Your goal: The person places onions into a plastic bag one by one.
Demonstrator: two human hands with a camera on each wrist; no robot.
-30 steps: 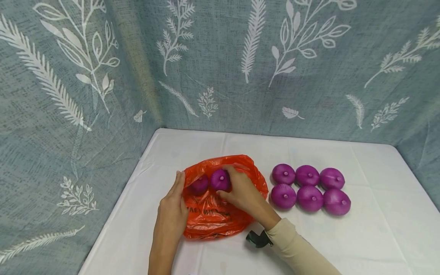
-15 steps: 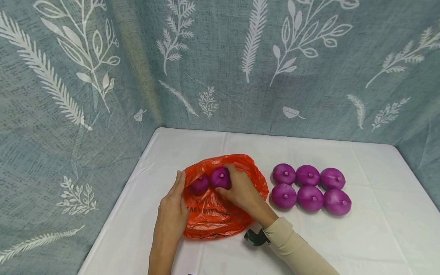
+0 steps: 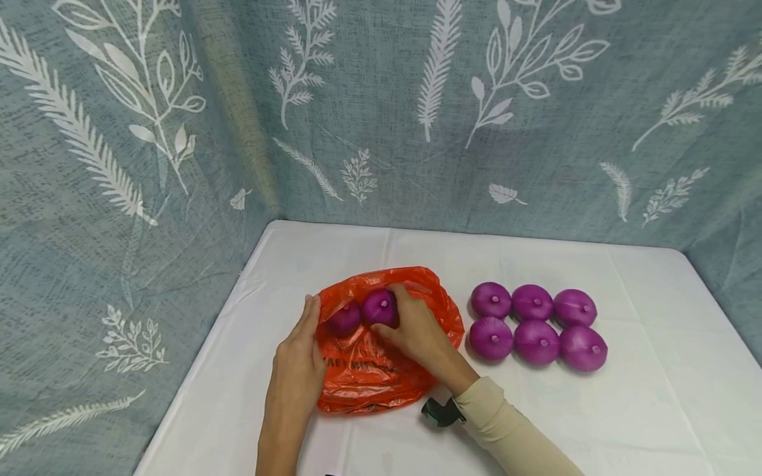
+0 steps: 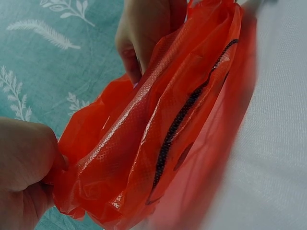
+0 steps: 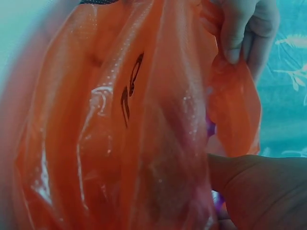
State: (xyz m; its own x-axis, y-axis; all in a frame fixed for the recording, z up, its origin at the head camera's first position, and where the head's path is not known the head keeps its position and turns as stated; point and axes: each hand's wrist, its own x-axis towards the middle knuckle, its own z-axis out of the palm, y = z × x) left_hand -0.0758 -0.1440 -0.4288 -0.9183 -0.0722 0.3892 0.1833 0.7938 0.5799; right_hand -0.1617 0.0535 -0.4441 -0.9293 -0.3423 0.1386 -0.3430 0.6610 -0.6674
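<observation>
A red plastic bag point(image 3: 357, 380) with dark lettering lies on the table, its mouth spread. My left hand point(image 3: 297, 367) pinches the bag's left rim between thumb and fingers, and the left wrist view shows that grip close up. Reaching into the bag's mouth, my right hand point(image 3: 421, 332) holds a round purple onion-like ball point(image 3: 379, 307) with a small pale nub. A second purple ball point(image 3: 345, 320) sits beside it inside the bag, partly covered by the red film. In the right wrist view the bag point(image 5: 110, 143) hides most of the right fingers.
Several more purple balls point(image 3: 537, 342) stand in two rows to the right of the bag on the white tablecloth point(image 3: 649, 410). A dark wrist camera point(image 3: 442, 411) hangs under the right sleeve point(image 3: 506, 423). Blue-green curtains point(image 3: 387, 178) with white leaf patterns close off the back and sides.
My right hand has edged slightly left with its purple ball, closer to the other ball in the bag. My left hand keeps its place on the rim.
</observation>
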